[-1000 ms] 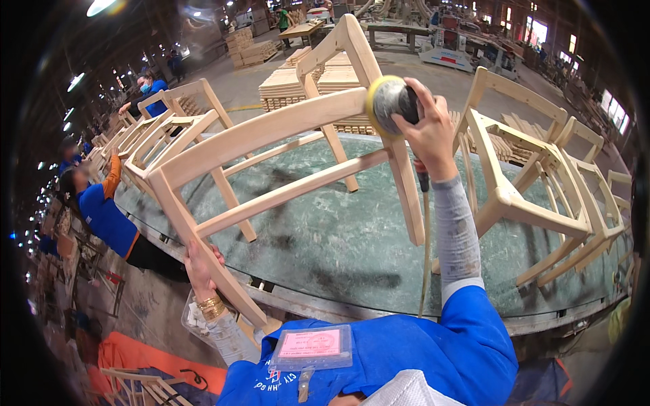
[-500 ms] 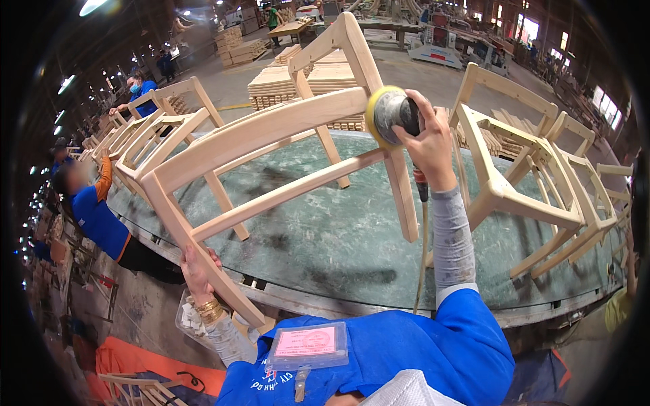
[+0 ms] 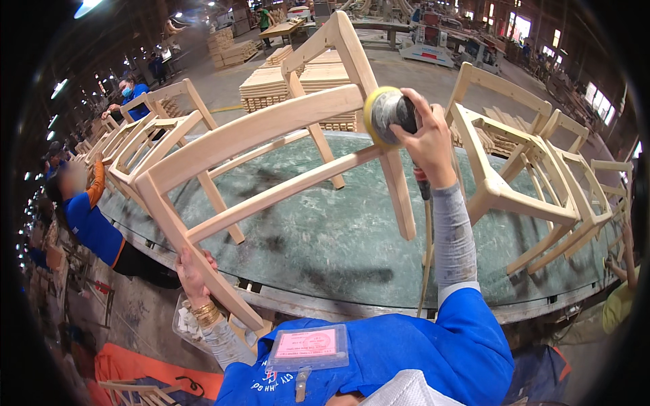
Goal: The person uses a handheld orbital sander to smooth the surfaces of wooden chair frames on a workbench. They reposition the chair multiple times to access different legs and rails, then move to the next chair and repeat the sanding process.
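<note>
mid-frame, the unfinished wooden chair frame [image 3: 271,162] lies tipped on the green worktable [image 3: 352,237]. left hand [image 3: 193,271] fingers grip its leg; right hand [image 3: 426,139] fingers wrap the orbital sander [image 3: 382,115] against the top rail. a loose grip might let the frame skid.

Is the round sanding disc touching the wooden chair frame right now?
Touching. In the head view, the yellow-rimmed sanding disc in the right hand presses flat against the chair frame where rail meets leg, with no gap visible.
</note>
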### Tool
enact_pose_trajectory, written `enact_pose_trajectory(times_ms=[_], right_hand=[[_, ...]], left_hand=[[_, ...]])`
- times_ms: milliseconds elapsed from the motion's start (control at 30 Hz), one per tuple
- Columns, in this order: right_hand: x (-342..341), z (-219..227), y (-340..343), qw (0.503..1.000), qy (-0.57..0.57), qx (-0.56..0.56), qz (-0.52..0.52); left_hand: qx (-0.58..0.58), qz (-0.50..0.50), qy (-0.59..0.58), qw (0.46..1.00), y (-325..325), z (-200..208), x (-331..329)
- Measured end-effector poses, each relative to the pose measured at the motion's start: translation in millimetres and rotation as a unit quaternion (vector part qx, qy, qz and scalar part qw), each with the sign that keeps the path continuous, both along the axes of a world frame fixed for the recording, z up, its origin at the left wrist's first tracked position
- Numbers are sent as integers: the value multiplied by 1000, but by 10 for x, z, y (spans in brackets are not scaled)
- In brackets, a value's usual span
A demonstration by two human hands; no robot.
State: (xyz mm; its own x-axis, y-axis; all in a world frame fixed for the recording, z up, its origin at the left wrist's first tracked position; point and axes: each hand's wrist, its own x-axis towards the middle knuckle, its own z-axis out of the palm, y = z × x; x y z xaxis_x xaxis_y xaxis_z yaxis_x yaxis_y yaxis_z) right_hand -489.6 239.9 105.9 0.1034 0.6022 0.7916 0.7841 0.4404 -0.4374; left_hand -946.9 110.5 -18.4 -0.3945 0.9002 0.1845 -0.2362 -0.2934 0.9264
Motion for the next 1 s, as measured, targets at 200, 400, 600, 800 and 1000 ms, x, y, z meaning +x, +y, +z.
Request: enact_pose_trajectory(times_ms=[200,400,600,800,1000], right_hand=[[77,-251,-125,1000,16,-6,13],[-136,218,176,999,18,46,12],[-188,627,474,997,38,63,-6],[-24,26,108,998,56,7,4],[-15,-21,2,1000,19,1,19]], left_hand=[[15,-6,-14,1000,-9,2,39],[13,-15,-26,999,-50,-112,-39],[19,1,6,1000,-45,-131,25],[22,8,26,999,-34,-109,12],[11,-15,-20,1000,17,10,17]])
